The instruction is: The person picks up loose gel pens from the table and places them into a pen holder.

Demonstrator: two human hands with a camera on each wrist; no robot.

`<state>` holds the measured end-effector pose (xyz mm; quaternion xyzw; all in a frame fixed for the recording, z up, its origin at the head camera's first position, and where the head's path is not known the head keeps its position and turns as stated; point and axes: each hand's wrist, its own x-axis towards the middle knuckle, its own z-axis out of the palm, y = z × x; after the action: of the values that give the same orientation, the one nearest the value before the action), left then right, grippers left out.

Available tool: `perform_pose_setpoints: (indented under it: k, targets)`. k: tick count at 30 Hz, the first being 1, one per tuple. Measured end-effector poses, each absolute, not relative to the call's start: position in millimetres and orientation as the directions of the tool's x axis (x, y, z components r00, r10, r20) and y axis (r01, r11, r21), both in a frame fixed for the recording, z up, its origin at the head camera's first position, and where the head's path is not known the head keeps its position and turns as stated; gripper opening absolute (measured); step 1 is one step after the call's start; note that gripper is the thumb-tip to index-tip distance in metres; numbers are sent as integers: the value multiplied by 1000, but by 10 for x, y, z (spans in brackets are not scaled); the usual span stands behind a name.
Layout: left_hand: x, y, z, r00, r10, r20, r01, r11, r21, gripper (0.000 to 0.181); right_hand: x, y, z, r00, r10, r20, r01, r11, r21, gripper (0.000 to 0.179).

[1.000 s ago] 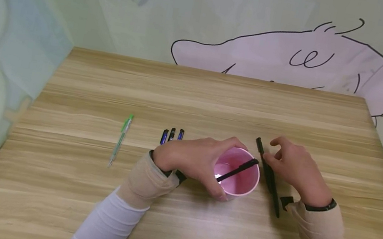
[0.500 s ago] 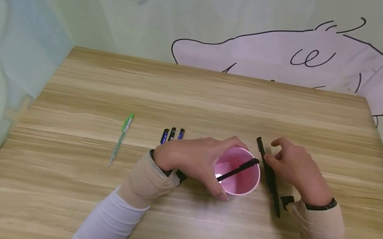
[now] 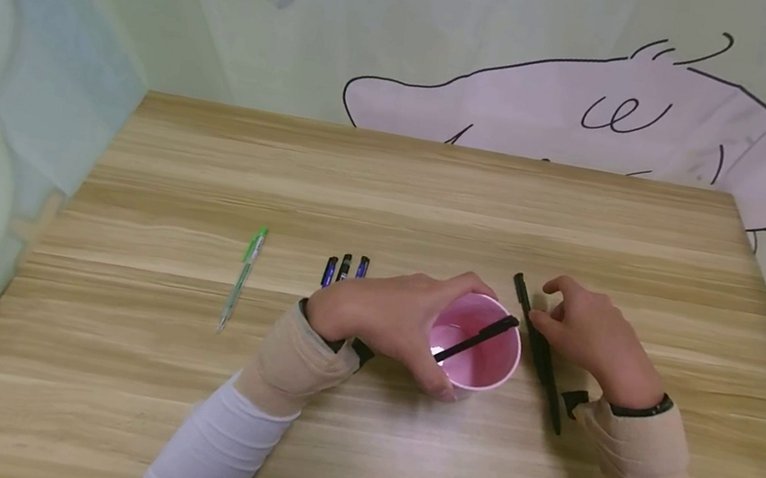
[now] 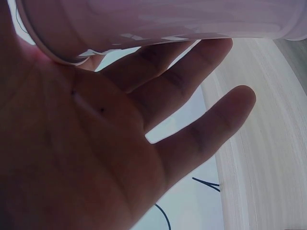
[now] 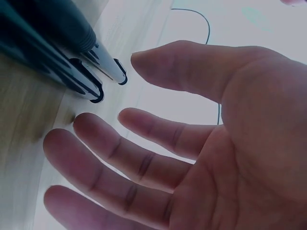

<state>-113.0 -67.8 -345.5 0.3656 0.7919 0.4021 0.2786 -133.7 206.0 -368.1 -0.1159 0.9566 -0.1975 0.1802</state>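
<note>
Our L fingers [image 4: 206, 127] hold pink cup [image 3: 493, 361]; R fingers [image 5: 139, 165], wide & empty, could bump & roll nearby blk pens [image 3: 542, 357].

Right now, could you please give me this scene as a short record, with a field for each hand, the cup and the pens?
Left hand: grips the pink cup
Right hand: holds nothing, beside the dark pens
Cup contents: one black pen, slanted
Dark pens: two visible in the right wrist view
Far left: green pen, lying on the wooden table
Behind the left wrist: three pen ends, the rest hidden
</note>
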Motion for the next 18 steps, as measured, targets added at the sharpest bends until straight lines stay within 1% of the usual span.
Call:
perform_pose_setpoints:
  k: [10,18]
  targets:
    - [-1126,-680,-3466,-581,801,-143,356,408,841,88,-1355,2084,-3708,-911,-303,-279,-165,890,-425,43]
    - [-1123,-683,-3455,-581,802,-141,361,409,838,89,-1376,2105,-3741,-915,-306,-262,-175,888,-426,46]
